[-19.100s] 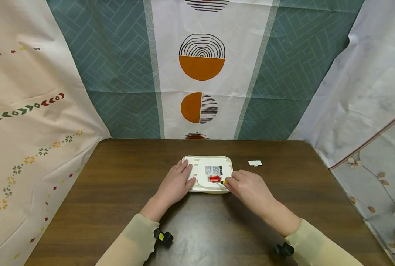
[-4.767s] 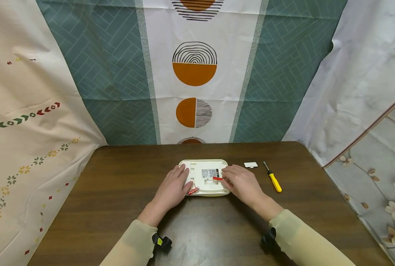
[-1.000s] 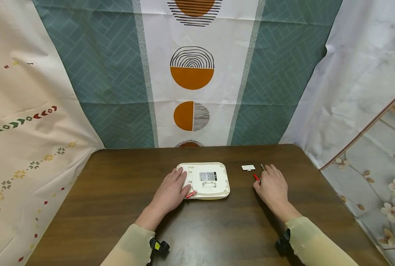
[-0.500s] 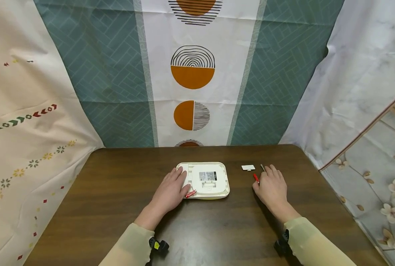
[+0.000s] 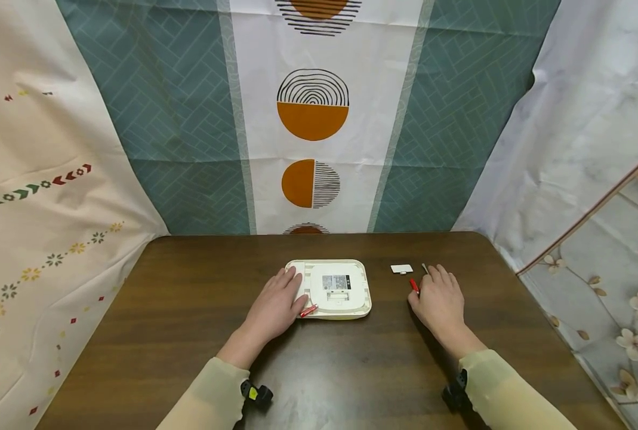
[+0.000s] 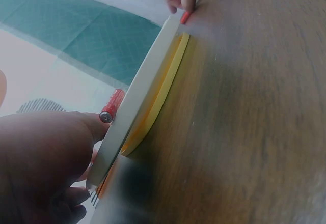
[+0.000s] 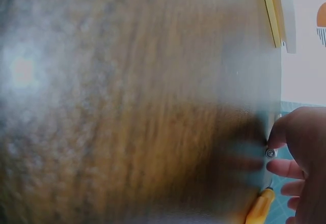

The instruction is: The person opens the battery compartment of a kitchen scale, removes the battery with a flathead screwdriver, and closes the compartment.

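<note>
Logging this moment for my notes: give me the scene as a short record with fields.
Surface: brown wooden table
Device: white device lying back-side up, battery bay empty
Left hand: rests on the device's left edge, a red battery at its thumb
Right hand: on the table, a second red battery at its fingers
Beside it: small white cover; yellow screwdriver, mostly hidden

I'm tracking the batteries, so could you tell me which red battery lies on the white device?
The red battery by the left hand, on the white device; the other is at the right hand.

Table [image 5: 190, 310] dark brown woodgrain. Device [image 5: 333, 288] cream-white, yellow underside. Batteries [image 5: 308, 310] red. Screwdriver handle [image 7: 260, 208] probably yellow-orange, blurred. Backdrop [image 5: 190, 119] teal herringbone, centre frame.
</note>
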Motion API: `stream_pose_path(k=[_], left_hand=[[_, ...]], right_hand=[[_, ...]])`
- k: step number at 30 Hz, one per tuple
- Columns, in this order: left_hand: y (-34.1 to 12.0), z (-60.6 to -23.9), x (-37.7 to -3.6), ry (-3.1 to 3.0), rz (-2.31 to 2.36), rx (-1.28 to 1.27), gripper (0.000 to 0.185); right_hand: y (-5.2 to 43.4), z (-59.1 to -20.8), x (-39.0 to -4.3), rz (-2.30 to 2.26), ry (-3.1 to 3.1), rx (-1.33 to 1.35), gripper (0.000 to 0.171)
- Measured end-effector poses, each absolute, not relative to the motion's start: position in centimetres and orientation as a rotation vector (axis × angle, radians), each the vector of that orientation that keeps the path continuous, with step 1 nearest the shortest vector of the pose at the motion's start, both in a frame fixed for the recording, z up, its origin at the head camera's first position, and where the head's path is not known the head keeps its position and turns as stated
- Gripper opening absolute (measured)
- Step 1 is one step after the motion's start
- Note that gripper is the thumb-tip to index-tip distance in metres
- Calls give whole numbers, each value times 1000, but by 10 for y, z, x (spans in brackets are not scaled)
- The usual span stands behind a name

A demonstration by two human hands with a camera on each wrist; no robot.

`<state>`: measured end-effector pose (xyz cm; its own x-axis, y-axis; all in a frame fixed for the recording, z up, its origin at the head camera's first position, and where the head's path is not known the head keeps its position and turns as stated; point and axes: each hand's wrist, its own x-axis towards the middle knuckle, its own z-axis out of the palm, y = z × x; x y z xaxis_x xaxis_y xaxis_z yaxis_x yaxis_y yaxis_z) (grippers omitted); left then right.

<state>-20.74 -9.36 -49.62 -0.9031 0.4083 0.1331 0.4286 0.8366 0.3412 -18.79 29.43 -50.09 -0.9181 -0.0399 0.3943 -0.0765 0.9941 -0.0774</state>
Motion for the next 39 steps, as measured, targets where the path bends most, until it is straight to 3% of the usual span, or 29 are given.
stream_pose_path(k=[8,22,39], left_hand=[[-94,-497,-208,-2947,-573,-681,65],[-96,-497,-208,-2950,-551,-690,64],[-97,-497,-208,-2950,-565,-689,59]], right_hand=[[296,-502,-188,188,-2736,88,32],[293,-497,-187,196,-2721,142,60],[260,-488,-190,305,-2748,394,69]])
